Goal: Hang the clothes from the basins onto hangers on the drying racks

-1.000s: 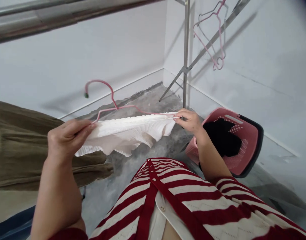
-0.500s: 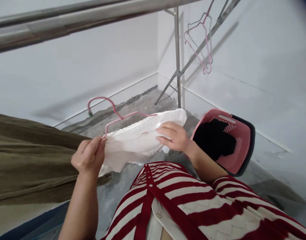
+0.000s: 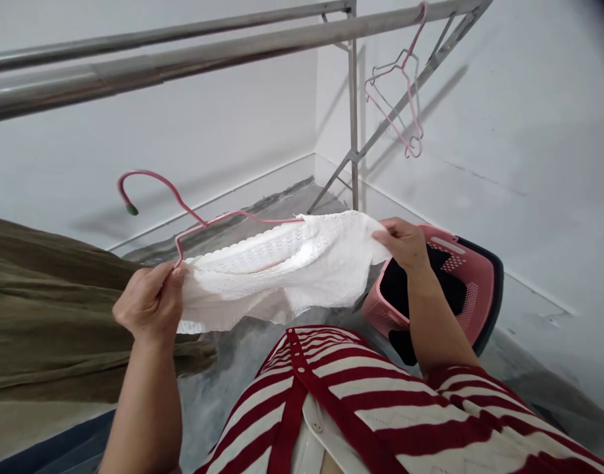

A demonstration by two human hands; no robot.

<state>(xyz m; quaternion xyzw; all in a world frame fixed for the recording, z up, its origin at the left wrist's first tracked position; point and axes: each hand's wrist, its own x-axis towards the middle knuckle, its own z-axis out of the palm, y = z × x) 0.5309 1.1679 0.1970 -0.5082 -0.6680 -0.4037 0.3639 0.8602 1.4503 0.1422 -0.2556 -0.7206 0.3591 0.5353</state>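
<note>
A white knitted garment (image 3: 282,270) hangs spread on a pink wire hanger (image 3: 183,210), held level in front of my chest. My left hand (image 3: 151,303) is closed on the garment's left end together with the hanger's corner. My right hand (image 3: 403,240) pinches the garment's right edge and pulls it outward. The hanger's hook curls up to the left and touches no rail.
Two steel rails of a drying rack (image 3: 193,49) run across the top. Spare pink hangers (image 3: 400,99) dangle from the far rail. An olive garment (image 3: 49,309) hangs at the left. A pink laundry basket (image 3: 454,283) holding dark cloth sits on the floor at the right.
My right hand slid from the garment's middle out to its right edge, stretching the cloth along the hanger. The hanger and my left hand rose a little and shifted left.
</note>
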